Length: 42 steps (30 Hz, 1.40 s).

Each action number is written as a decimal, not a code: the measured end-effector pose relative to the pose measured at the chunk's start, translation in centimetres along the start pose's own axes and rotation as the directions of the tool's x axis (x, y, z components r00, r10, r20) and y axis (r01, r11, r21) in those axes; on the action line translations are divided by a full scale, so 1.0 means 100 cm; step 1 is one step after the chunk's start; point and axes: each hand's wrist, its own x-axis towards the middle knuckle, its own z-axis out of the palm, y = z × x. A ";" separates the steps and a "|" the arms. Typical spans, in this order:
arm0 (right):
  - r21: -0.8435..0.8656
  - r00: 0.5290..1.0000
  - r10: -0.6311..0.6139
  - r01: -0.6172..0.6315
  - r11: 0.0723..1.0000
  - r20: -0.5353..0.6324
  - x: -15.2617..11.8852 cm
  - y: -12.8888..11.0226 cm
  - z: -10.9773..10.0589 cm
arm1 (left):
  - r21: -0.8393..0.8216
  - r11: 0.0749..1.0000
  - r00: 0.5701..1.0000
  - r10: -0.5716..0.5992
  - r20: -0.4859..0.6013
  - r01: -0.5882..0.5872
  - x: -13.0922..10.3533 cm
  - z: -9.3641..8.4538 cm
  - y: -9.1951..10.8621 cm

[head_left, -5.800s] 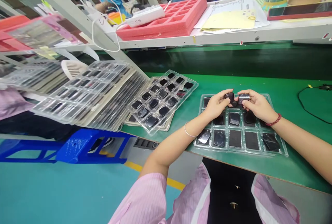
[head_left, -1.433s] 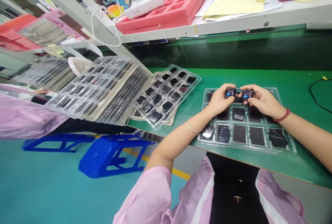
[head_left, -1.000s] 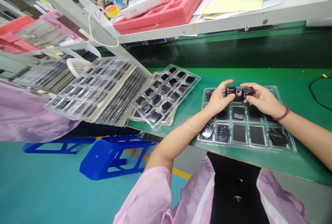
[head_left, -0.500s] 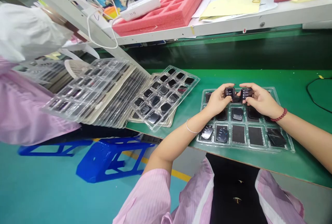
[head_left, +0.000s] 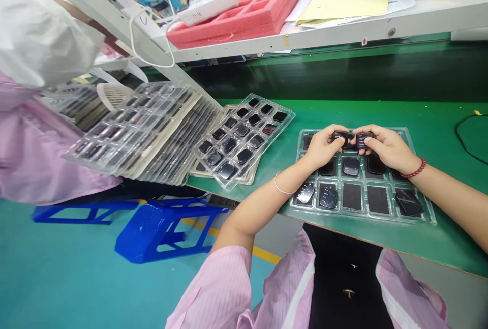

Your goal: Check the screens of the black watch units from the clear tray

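Observation:
My left hand (head_left: 324, 147) grips a black smartwatch (head_left: 339, 139) by its edges, thumb on the lit screen. In my right hand (head_left: 386, 147) is a second smartwatch (head_left: 363, 140), its screen showing lines of white text, with the thumb pressed on it. Both watches are held side by side above the far row of a clear plastic tray (head_left: 429, 212). Several dark watches lie in its pockets, among them one with a lit face (head_left: 305, 193) at the near left. Two near pockets hold only dark liners. My fingers hide part of the far row.
Left of my tray, another tray of watches (head_left: 244, 141) rests tilted on a pile. Beyond it lean stacked trays (head_left: 152, 136) beside a co-worker's pink sleeve (head_left: 46, 151). A shelf (head_left: 335, 29) with red foam (head_left: 244, 19) spans the back. Blue stools (head_left: 152, 232) stand below.
Both thumbs have shifted higher onto the watch screens, and the right watch shows a different text list. The co-worker at the left has moved slightly. The view has shifted a little.

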 end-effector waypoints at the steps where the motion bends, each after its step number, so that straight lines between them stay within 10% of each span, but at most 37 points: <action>1: 0.000 1.000 0.000 0.000 1.000 0.002 0.000 0.000 0.000 | 0.005 1.000 1.000 0.001 -0.001 -0.001 0.000 0.000 0.000; 42: -0.021 0.999 -0.043 0.043 0.999 -0.021 0.000 0.002 0.002 | 0.149 0.986 0.995 0.082 -0.050 -0.073 0.001 -0.002 -0.004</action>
